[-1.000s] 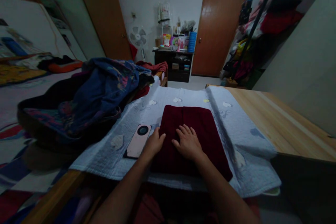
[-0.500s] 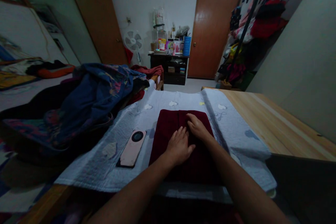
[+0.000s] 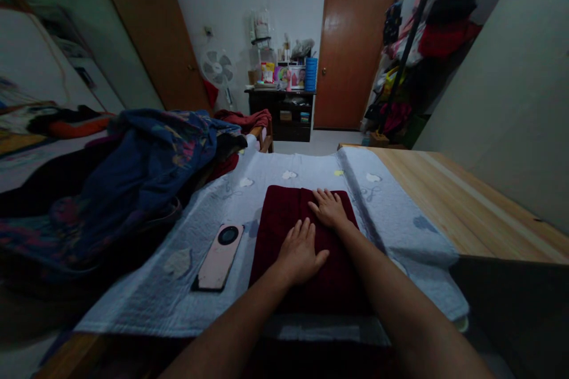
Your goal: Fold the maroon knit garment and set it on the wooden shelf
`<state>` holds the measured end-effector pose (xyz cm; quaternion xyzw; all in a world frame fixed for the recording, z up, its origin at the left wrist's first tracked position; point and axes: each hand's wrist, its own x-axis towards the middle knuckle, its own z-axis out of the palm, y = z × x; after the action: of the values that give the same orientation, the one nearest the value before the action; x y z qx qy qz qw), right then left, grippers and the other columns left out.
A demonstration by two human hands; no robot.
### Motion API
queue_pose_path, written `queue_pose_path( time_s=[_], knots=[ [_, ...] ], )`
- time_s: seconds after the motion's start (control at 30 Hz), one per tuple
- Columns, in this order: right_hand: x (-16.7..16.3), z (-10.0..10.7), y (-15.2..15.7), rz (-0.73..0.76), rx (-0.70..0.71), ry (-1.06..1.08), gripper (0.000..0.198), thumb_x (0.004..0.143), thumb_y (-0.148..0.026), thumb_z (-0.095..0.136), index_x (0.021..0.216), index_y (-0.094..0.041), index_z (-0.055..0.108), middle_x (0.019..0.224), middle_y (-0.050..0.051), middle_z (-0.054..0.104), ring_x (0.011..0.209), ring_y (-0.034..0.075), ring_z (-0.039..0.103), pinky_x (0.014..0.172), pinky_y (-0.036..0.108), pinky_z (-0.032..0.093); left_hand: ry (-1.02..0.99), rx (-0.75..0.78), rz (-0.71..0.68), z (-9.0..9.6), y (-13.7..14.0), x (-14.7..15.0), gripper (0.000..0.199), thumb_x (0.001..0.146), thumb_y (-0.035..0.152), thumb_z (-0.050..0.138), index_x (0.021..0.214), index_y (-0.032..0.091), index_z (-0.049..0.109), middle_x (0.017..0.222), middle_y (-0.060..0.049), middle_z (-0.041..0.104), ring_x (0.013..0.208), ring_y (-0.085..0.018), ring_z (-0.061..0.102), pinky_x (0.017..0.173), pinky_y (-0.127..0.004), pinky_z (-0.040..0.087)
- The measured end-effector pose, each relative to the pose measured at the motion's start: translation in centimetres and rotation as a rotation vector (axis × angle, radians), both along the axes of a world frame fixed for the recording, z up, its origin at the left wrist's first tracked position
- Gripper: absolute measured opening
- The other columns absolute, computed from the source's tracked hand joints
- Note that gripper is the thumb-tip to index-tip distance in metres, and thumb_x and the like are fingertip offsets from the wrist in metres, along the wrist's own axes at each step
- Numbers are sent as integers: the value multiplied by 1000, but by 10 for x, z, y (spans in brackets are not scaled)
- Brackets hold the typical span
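A dark red garment (image 3: pixel 271 231), folded into a neat rectangle, lies on a pale patterned quilted cloth (image 3: pixel 240 201). My left hand (image 3: pixel 300 253) rests flat on the middle of the garment, thumb out to the side. Farther up, near the garment's far right edge, my right hand (image 3: pixel 329 208) lies palm down with its fingers spread. Neither hand grips anything. Left of the garment, a pink phone (image 3: pixel 219 257) with a round black camera lies face down on the cloth.
A heap of dark blue clothes (image 3: pixel 146 172) borders the cloth on the left. Bare wooden board (image 3: pixel 435 195) shows on the right. Beyond stand a white fan (image 3: pixel 217 68), a dark shelf unit (image 3: pixel 282 115) and a brown door (image 3: pixel 347 53).
My right hand has flattened, its fingers going from curved and together to spread out on the garment. The left hand has hardly moved. The view has shifted slightly.
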<state>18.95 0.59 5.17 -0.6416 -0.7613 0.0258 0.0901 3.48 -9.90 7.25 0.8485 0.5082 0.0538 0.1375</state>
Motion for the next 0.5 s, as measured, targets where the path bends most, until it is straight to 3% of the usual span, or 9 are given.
queue_pose_path(
  time_s=[0.17,0.33,0.43,0.5],
  knots=[
    [10,-5,10,-156,-39,27,59,95,-57,27,143,-24,38,154,8,30,142,31,19,111,55,15,-4,7,-2,-1,0,-1,79,88,61,31,147,8,29,156,-15,21,144,-31,15,117,-44,18],
    [14,1,11,-239,-114,111,61,96,-49,32,147,-16,29,156,12,23,144,27,17,113,50,16,1,8,-12,-1,1,-2,79,89,62,30,147,9,29,157,-14,20,144,-30,15,117,-43,18],
    [11,9,-5,-227,-120,192,69,92,-42,41,148,-7,22,155,18,21,144,29,16,112,49,21,-6,6,-16,-3,1,-3,79,89,63,29,147,9,28,157,-14,20,145,-30,14,117,-43,17],
    [7,10,-25,-132,-98,240,67,90,-34,43,147,-4,23,153,20,25,142,27,22,112,45,25,-19,2,-21,-5,2,-5,77,90,61,27,147,10,28,157,-14,20,145,-30,14,117,-43,17]
  ],
)
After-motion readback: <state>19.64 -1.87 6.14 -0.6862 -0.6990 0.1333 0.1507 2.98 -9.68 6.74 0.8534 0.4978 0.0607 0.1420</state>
